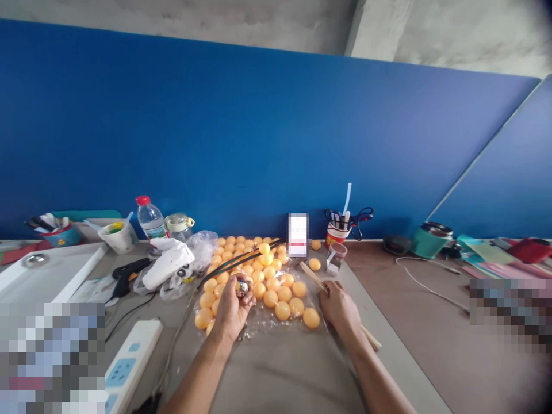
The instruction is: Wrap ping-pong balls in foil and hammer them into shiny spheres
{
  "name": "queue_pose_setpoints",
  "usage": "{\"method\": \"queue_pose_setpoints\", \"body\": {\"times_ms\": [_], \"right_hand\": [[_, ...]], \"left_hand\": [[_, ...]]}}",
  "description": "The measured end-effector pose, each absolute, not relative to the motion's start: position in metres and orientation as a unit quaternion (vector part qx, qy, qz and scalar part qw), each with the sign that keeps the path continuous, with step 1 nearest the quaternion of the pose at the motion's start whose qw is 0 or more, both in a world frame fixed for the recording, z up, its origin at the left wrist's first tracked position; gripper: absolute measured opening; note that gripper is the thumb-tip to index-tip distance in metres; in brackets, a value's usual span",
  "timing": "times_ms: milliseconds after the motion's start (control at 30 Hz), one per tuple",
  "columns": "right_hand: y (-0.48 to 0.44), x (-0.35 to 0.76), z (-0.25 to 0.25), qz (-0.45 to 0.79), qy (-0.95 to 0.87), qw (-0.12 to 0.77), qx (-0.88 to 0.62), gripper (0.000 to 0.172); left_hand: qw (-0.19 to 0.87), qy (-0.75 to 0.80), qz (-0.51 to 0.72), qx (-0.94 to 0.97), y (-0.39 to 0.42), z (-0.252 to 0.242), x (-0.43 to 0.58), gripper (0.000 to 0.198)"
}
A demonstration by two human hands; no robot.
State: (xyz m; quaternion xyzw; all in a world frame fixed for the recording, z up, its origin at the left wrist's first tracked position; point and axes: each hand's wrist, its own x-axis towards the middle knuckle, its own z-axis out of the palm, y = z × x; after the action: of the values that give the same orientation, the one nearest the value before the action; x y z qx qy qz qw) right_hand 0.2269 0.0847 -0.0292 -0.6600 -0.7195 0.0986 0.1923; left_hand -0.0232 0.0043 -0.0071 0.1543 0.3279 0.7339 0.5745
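My left hand is closed around a shiny metal ball, which shows between the fingers and thumb. Just below that hand, several tiny shiny beads lie on the desk. In my right hand is a pale wooden stick; its tip points up and left, and the other end comes out below the wrist. Between and beyond both hands spread many orange ping-pong balls, with clear plastic film around them. A dark strap crosses over the balls.
To the left are a white power strip, a black glue gun, a crumpled white bag and a red-capped bottle. A pen cup and small jar stand behind my right hand. A blue partition closes the back.
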Motion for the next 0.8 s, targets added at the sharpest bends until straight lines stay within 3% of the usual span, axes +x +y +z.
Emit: {"method": "queue_pose_setpoints", "body": {"times_ms": [400, 800], "right_hand": [[0.081, 0.224, -0.027, 0.074, -0.721, 0.121, -0.678, 0.027], [0.087, 0.227, -0.036, 0.058, -0.729, 0.127, -0.67, 0.028]], "left_hand": [[0.58, 0.341, 0.724, 0.15, 0.006, -0.008, -0.02, 0.023], [0.57, 0.326, 0.737, 0.161, 0.006, -0.005, -0.018, 0.028]]}}
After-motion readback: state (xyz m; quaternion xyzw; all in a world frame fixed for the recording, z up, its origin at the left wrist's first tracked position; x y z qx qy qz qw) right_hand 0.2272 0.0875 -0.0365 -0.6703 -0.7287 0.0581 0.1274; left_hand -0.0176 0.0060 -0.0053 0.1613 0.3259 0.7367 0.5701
